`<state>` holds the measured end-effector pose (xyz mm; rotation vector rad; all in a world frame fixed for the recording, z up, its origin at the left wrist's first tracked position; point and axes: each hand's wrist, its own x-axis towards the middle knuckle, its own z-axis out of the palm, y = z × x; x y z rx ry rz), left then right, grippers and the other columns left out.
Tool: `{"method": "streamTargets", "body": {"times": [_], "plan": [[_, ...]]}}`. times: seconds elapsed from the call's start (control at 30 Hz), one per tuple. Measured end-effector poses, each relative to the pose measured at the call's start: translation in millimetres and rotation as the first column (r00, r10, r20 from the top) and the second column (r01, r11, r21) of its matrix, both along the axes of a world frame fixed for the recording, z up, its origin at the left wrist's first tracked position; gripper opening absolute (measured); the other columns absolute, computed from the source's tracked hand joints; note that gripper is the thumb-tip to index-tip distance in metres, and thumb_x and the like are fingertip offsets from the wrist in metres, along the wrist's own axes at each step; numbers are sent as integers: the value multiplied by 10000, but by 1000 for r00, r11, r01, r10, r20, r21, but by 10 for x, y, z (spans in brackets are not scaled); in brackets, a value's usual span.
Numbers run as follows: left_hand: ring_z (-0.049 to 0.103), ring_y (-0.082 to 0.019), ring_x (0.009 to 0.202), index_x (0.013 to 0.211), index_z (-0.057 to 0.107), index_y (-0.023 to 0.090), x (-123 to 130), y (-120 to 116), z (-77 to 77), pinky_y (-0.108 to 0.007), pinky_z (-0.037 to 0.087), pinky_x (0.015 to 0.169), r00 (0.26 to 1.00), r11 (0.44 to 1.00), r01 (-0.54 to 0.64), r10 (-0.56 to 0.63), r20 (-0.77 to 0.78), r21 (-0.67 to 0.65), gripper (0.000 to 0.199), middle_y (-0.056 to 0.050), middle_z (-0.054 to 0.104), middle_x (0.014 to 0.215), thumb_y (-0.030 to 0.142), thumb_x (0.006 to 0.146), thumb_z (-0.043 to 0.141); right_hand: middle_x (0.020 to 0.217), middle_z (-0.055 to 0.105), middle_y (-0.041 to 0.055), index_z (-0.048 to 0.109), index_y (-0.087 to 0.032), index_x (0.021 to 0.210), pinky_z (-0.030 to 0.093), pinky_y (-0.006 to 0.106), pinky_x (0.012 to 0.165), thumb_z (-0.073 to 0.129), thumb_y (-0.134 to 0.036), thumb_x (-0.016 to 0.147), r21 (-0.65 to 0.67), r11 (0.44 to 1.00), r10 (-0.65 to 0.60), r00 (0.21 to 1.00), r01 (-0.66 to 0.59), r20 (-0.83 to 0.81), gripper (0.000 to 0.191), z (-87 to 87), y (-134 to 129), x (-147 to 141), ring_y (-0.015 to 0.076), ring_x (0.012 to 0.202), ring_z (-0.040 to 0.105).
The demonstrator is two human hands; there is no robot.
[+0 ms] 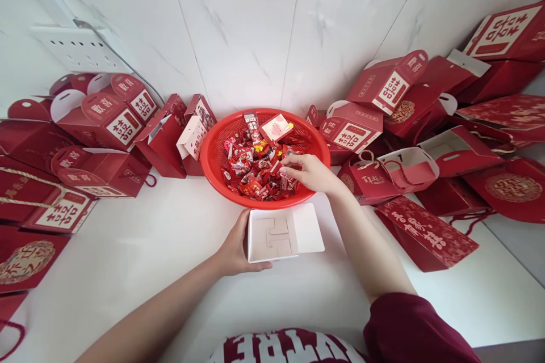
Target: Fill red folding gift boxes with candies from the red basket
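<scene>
The fingers (260, 266) of the left hand (235, 249) are closed around the sides of an open box (276, 239), its white inside facing up and its flap (309, 228) out to the right, just in front of a red basket (208, 161) on the desk (149, 249). The right hand (314, 173) holds its thumb and forefinger narrow at the wrapped sweets (254, 174) in the basket, though whether they grip one I cannot tell. Farther out, red cartons (97, 119) crowd both sides, before a tiled wall (242, 22).
</scene>
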<state>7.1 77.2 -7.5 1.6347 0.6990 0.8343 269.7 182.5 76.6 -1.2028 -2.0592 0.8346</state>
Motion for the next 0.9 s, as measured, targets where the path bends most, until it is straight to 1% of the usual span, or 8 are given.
{"method": "streamTargets", "body": {"times": [0.1,0.2,0.27,0.33,0.47,0.6,0.7,0.9], "plan": [[440,-394,1334,1433,287,253,-4,3,1,-565,350,1122,1000,1000,2,-2,-6,7,1050,-163,439,1424,328,589,908,889,731,30,708,-180,941,501,319,808,584,-407,925,46,994,-92,993,95,-71,258,32,-58,-40,198,825,672],[445,-394,1333,1439,288,259,-3,11,1,-552,372,1112,1000,1000,8,-8,0,18,1051,-157,447,1422,332,592,906,993,736,49,658,-205,1008,547,311,788,608,-501,908,-62,980,-197,894,188,-401,317,93,-169,-141,204,882,699],[448,-396,1332,1443,287,258,-2,16,-3,-549,376,1110,1000,1000,11,-11,0,22,1053,-158,447,1426,333,593,905,1058,731,63,610,-229,1085,575,281,645,602,-568,895,-224,967,-235,782,125,-578,389,166,-280,-233,196,834,720],[441,-402,1340,1447,284,252,-3,19,-9,-555,365,1117,1000,1000,9,-8,-6,26,1064,-164,439,1438,331,589,908,1112,723,73,575,-250,1180,571,250,534,611,-576,889,-342,940,-241,702,-4,-670,438,260,-409,-322,192,806,733],[426,-405,1356,1451,277,246,-4,15,-12,-561,348,1129,1000,1000,4,-4,-13,30,1075,-170,428,1455,330,587,910,1187,702,76,532,-264,1322,634,285,627,659,-466,891,-399,905,-236,605,-149,-760,493,435,-637,-434,219,965,732],[429,-399,1358,1453,268,244,-1,9,5,-567,348,1129,1000,1000,11,-11,-19,24,1062,-174,421,1465,331,602,899,1219,695,83,459,-264,1421,657,337,717,682,-400,885,-399,901,-229,596,-169,-770,596,511,-752,-453,247,1084,701],[418,-399,1365,1455,267,237,4,7,15,-573,337,1137,1000,1000,7,-7,-19,27,1068,-178,407,1475,331,600,899,1251,686,87,468,-266,1425,658,354,759,695,-373,881,-377,908,-194,614,-183,-765,598,526,-787,-444,257,1122,687],[401,-401,1381,1462,264,240,5,11,8,-577,324,1149,1000,1000,10,-10,-8,23,1079,-176,402,1483,333,597,902,1188,724,67,557,-265,1349,654,403,789,742,-354,850,-346,924,-173,630,-161,-757,540,526,-802,-452,265,1039,725]]}}
